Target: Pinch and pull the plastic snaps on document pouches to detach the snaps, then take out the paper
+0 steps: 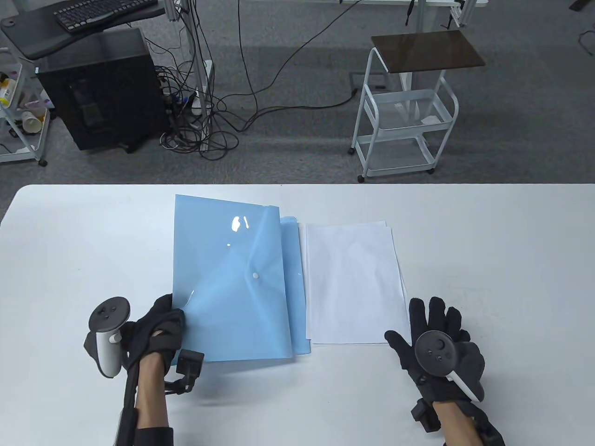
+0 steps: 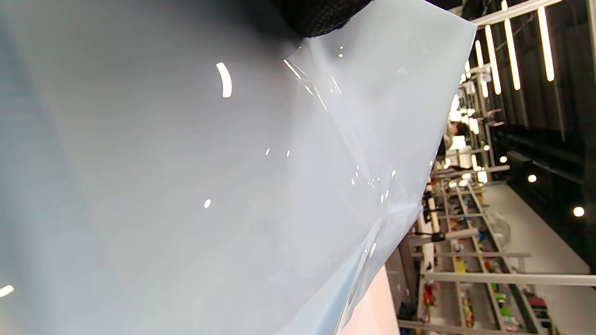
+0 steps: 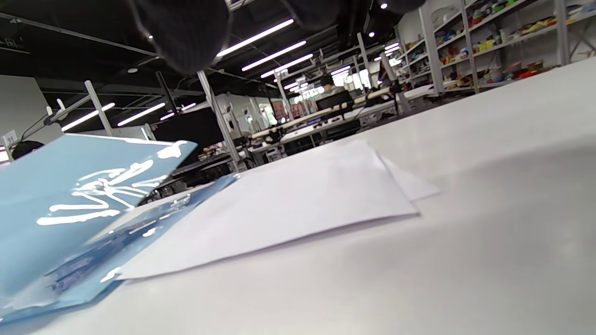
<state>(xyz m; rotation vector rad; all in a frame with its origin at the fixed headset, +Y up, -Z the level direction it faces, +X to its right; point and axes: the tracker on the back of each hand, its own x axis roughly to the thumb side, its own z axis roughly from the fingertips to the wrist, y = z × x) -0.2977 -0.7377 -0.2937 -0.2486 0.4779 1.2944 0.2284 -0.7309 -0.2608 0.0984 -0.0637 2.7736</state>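
Big white table (image 1: 93,260) with a blue pouch (image 1: 228,278) near the middle, tilted up off a few more blue pouches (image 1: 295,278) stacked under it, white snap (image 1: 254,275) on its flap. Just right of those lies a small stack of paper (image 1: 353,283), flat on the table. Left hand (image 1: 155,325) is pinching the top pouch's near left corner, and the right hand (image 1: 437,334) rests flat with fingers spread, just beside the paper's near right corner, gripping nothing.

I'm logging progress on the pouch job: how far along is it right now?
Done: white paper lies stacked on the table, beside blue pouches lying flat. In hand: the left hand grips the top pouch by its near left corner, lifted; the right hand rests open. Left: its white snap looks fastened, so it is unopened.
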